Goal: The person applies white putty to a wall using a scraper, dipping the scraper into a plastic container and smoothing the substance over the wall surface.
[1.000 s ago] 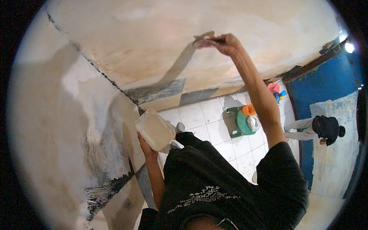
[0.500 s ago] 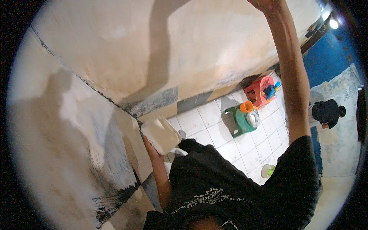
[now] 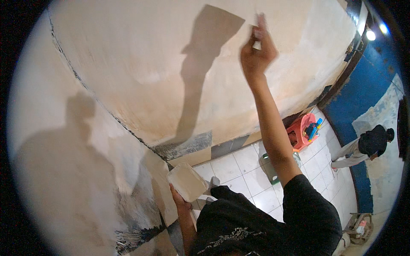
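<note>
My right hand (image 3: 258, 53) is raised against the pale, patchily plastered wall (image 3: 299, 51), closed on the handle of a scraper that is mostly hidden by my fingers and blurred. The shadow of its wide flat blade falls on the wall to the left. My left hand (image 3: 179, 197) is low by the wall corner, gripping the side of a square plastic tub (image 3: 188, 179) of creamy pale paste.
A red stool (image 3: 301, 128) with blue items and a partly hidden green stool (image 3: 269, 170) stand on the white tiled floor (image 3: 239, 164). A person (image 3: 371, 141) works at the blue wall (image 3: 363, 77) on the right, above a metal-framed object (image 3: 358, 228). A lit bulb hangs upper right.
My right hand swept up out of the top of the view and has come back down, now higher and further right than at first. The view shifted; my left hand still holds the tub.
</note>
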A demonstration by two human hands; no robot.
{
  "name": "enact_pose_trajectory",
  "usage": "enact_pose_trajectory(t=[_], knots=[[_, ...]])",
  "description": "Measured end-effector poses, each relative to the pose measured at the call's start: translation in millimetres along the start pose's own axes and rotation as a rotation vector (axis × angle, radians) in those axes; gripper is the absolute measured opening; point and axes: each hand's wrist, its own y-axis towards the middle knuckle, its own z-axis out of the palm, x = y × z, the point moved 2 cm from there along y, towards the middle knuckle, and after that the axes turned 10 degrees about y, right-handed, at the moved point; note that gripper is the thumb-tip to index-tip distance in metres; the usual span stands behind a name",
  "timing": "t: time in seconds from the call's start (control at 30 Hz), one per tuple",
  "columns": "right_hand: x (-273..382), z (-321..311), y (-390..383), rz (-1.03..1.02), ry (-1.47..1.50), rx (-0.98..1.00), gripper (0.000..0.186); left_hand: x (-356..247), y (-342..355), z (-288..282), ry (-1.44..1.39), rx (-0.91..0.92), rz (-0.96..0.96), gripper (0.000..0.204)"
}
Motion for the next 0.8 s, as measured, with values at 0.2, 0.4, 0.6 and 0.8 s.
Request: enact_pose_trajectory(t=[0.2,0.4,0.6,0.8], knots=[[20.7,75.1,-79.6,-0.124,-0.353,0.429,0.049,-4.7,-9.4,17.5,-0.092,0.054,-0.050,0.059],[95.3,51.2,-124.1,-0.015,-0.180,0.699,0.041,18.4,49.8,-53.1,-0.542,0.578,-0.264,0.024],[20.8,-3.1,30.6,0.035,-0.462,0.313,0.041,-0.1,-13.3,-2.6,-0.112,0.080,0.004,0.062],[-15.0,59.9,-72.1,-0.015,-0.635,0.337,0.054,19.0,-6.2,-19.2,-0.025,0.070,0.028,0.063]])
